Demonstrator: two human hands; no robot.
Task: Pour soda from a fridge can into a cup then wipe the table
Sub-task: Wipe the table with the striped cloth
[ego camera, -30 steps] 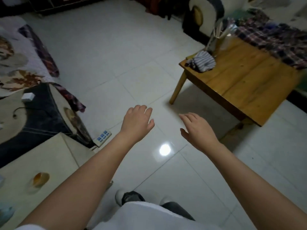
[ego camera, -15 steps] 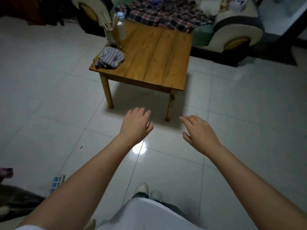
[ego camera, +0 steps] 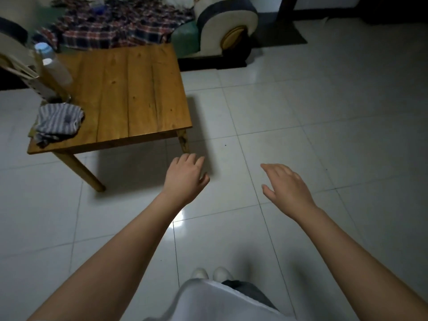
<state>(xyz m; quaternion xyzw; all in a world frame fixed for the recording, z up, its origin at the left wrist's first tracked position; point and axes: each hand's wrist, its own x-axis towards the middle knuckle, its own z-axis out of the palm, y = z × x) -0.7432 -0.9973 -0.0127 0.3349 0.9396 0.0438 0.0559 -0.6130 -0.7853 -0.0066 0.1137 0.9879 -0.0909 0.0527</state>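
A low wooden table [ego camera: 129, 93] stands at the upper left on the white tiled floor. A crumpled striped cloth [ego camera: 59, 122] lies on its near left corner. Behind the cloth a clear plastic bottle [ego camera: 52, 63] with a pale cap stands beside a holder with sticks [ego camera: 34, 77]. My left hand [ego camera: 185, 177] is stretched out over the floor just below the table's near right leg, fingers relaxed, holding nothing. My right hand [ego camera: 286, 188] hovers to the right at the same height, also relaxed and holding nothing. No can or cup is visible.
A sofa [ego camera: 222, 26] with a plaid blanket [ego camera: 120, 26] stands behind the table. A dark mat [ego camera: 278, 34] lies to the sofa's right. White tiled floor [ego camera: 324, 135] spreads right and toward me. My shoes [ego camera: 212, 273] show at the bottom.
My view has swung to the right, so the table has slid from the upper middle to the upper left. Both hands stay outstretched, relaxed and holding nothing.
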